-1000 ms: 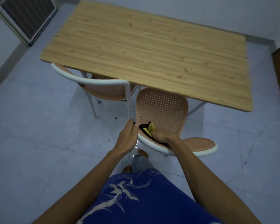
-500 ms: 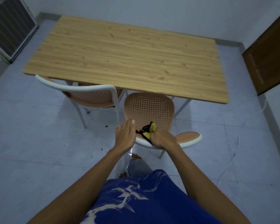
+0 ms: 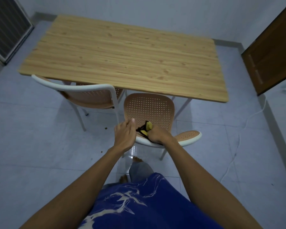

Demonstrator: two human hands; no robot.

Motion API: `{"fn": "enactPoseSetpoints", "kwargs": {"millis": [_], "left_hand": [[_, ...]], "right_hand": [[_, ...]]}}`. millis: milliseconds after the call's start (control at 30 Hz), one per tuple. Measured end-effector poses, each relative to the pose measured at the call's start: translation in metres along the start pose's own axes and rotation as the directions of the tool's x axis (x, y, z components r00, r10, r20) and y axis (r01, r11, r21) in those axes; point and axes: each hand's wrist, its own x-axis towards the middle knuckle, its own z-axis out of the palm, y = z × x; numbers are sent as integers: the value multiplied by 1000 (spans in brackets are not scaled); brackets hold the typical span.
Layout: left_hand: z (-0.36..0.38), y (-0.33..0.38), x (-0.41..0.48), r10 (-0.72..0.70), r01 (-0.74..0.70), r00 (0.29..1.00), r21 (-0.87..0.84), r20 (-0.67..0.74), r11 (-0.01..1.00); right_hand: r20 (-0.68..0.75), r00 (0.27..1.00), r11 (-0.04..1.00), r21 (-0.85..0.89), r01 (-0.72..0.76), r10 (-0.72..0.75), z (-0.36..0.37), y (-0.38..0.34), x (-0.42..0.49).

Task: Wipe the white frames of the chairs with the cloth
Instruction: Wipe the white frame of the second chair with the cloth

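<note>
Meanwhile, the left hand point(image 3: 124, 135) is letting go of the left end of the near chair's white frame point(image 3: 189, 141), which it was gripping a second ago, and its fingers point(image 3: 132, 120) are now lying straight and relaxed beside the cloth point(image 3: 146, 129). The right hand point(image 3: 157, 136) is barely shifting along the back rail, its fingers curling round the yellow-and-black cloth and pressing it onto the frame, forearm reaching forward. Judging by this, most of that rail is still waiting, as is the second chair point(image 3: 76, 87) at the counter point(image 3: 122, 52).
</note>
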Motion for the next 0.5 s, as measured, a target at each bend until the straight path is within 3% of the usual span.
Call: {"fn": "enactPoseSetpoints", "kwargs": {"millis": [100,167,233,333,433,500], "left_hand": [[3,-6,1,13,-13,1000,8,-6,1000],[3,-8,1,23,-23,1000,40,13,999],[5,-8,4,7,-12,998,89,62,996],[5,-11,9,-11,-2,994,123,105,992],[-1,-10,4,-47,36,993,91,112,995],[-7,-2,-3,-50,42,991,67,120,997]], "right_hand": [[-107,994,998,-56,-32,26,3,18,-10],[-255,964,995,-75,62,-79,18,14,-19],[-314,932,982,-15,186,-182,33,-2,-19],[-230,952,974,53,221,-204,28,-27,-4],[-132,984,991,30,127,-122,15,-17,3],[-155,986,997,34,62,-57,13,3,-3]]}}
